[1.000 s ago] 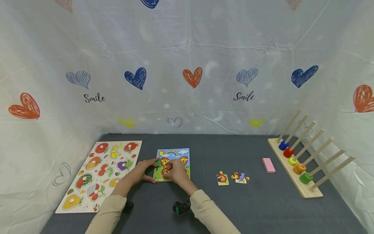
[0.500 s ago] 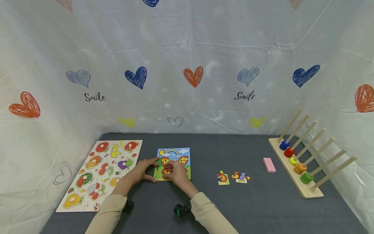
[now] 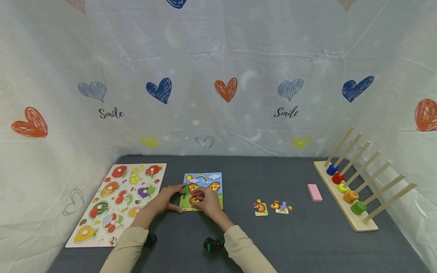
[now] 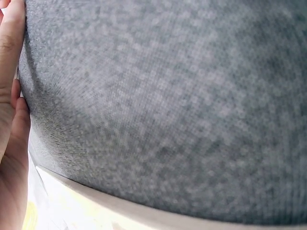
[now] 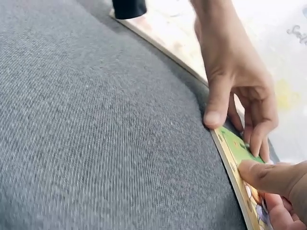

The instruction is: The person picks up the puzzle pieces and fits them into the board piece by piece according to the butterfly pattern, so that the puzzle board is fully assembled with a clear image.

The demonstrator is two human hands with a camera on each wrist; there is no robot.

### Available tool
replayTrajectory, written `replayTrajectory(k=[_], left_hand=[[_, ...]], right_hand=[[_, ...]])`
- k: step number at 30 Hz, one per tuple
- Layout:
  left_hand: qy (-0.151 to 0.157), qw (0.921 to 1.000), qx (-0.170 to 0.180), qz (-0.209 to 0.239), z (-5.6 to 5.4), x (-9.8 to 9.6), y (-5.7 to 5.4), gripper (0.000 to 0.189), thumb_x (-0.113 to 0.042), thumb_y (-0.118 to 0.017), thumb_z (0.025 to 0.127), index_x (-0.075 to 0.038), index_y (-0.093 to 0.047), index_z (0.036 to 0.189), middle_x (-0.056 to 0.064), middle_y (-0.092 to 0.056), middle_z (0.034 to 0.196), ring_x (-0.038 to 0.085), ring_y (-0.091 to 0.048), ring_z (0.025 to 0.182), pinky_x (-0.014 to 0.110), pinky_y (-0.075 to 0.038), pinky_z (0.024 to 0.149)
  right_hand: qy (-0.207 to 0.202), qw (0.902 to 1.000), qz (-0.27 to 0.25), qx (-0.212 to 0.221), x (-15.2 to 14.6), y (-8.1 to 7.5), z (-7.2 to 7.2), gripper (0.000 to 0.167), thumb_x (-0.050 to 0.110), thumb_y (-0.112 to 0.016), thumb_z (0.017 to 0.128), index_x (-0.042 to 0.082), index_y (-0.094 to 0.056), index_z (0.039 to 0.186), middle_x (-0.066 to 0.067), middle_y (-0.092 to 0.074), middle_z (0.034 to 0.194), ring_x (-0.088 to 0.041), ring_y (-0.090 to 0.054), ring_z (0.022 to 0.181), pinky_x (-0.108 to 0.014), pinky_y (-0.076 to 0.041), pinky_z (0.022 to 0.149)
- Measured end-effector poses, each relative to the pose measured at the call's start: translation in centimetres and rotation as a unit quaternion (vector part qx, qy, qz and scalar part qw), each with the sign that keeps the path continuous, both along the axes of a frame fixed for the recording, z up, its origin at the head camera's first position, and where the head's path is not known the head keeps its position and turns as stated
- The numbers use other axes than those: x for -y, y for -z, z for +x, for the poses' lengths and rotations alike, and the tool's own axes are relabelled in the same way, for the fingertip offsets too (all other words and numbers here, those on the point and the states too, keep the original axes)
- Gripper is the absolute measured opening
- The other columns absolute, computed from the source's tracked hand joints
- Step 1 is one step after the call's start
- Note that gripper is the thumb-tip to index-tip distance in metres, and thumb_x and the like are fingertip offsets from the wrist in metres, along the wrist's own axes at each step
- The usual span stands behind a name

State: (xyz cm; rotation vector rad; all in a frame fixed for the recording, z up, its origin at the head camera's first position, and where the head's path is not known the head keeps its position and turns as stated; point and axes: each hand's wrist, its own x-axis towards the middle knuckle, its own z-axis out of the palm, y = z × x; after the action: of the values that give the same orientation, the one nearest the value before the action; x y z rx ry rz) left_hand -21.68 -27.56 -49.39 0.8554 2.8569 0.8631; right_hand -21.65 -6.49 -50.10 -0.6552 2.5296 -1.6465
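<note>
A small square jigsaw board (image 3: pixel 215 177) with a butterfly, rainbow and sun lies on the grey table. My left hand (image 3: pixel 165 199) holds its left side, thumb at the near corner and fingers along the side. Over the lower middle of the picture, my right hand (image 3: pixel 209 203) has its fingers bunched on a puzzle piece (image 3: pixel 196 200), which they partly cover. In the right wrist view the right thumb (image 5: pixel 261 173) touches the picture near the board's front edge. Two loose puzzle pieces lie to the right, one with an orange swirl (image 3: pixel 261 208), one with a purple figure (image 3: pixel 282 207).
A large fruit puzzle board (image 3: pixel 97 235) lies at the left, beside my left forearm. At the right are a pink block (image 3: pixel 314 193) and a wooden peg stand (image 3: pixel 367 226) with coloured rings. A white printed curtain (image 3: pixel 252 129) hangs behind the table.
My right hand's fingers have shifted slightly over the butterfly, showing a little more of the picture. The left hand keeps its place at the board; the loose pieces stay put.
</note>
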Motion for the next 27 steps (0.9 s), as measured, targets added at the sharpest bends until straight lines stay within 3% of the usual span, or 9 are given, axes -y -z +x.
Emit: replayTrajectory(k=[8, 13, 18, 21, 27], left_hand=[[-0.005, 0.9998, 0.017, -0.007, -0.1, -0.1, 0.1, 0.088, -0.029, -0.084, 0.071, 0.005, -0.042, 0.141, 0.008, -0.066, 0.116, 0.036, -0.051, 0.119, 0.057, -0.036, 0.101], [-0.004, 0.9999, 0.013, -0.003, -0.2, 0.0, 0.3, 0.089, -0.030, -0.084, 0.070, 0.006, -0.043, 0.140, 0.008, -0.066, 0.116, 0.036, -0.051, 0.119, 0.057, -0.036, 0.101], [-0.005, 0.9997, 0.020, -0.011, -0.2, -0.1, 0.3, 0.089, -0.032, -0.083, 0.071, 0.005, -0.042, 0.141, 0.008, -0.066, 0.117, 0.036, -0.049, 0.121, 0.058, -0.035, 0.102], [-0.002, 0.9996, 0.026, -0.012, -0.2, -0.1, -0.2, 0.089, -0.031, -0.084, 0.071, 0.004, -0.042, 0.141, 0.008, -0.066, 0.117, 0.037, -0.049, 0.123, 0.057, -0.035, 0.102], [-0.005, 0.9995, 0.032, -0.002, 0.0, -0.1, -0.8, 0.084, -0.033, -0.082, 0.075, 0.003, -0.044, 0.140, 0.008, -0.067, 0.115, 0.040, -0.049, 0.124, 0.057, -0.038, 0.100]], right_hand=[[-0.038, 0.9954, -0.083, 0.028, -1.5, -0.3, 0.1, 0.033, -0.006, -0.073, 0.080, -0.011, -0.064, 0.112, -0.023, -0.067, 0.106, -0.036, -0.065, 0.097, -0.031, -0.055, 0.081], [-0.046, 0.9892, -0.130, 0.049, -2.9, 0.4, -0.1, 0.036, -0.007, -0.070, 0.083, -0.014, -0.060, 0.116, -0.028, -0.064, 0.108, -0.038, -0.066, 0.097, -0.024, -0.055, 0.077], [-0.077, 0.9790, -0.172, 0.078, -5.2, 0.5, -0.3, 0.037, -0.006, -0.066, 0.086, -0.016, -0.056, 0.120, -0.032, -0.061, 0.113, -0.042, -0.063, 0.102, -0.027, -0.056, 0.079], [-0.091, 0.9741, -0.182, 0.098, -7.3, 0.2, -0.4, 0.038, -0.005, -0.064, 0.088, -0.016, -0.054, 0.123, -0.033, -0.060, 0.115, -0.043, -0.061, 0.105, -0.029, -0.055, 0.080], [-0.072, 0.9769, -0.173, 0.103, -12.0, -0.2, -0.5, 0.040, -0.003, -0.064, 0.089, -0.016, -0.052, 0.125, -0.034, -0.058, 0.118, -0.040, -0.061, 0.106, -0.029, -0.054, 0.084]])
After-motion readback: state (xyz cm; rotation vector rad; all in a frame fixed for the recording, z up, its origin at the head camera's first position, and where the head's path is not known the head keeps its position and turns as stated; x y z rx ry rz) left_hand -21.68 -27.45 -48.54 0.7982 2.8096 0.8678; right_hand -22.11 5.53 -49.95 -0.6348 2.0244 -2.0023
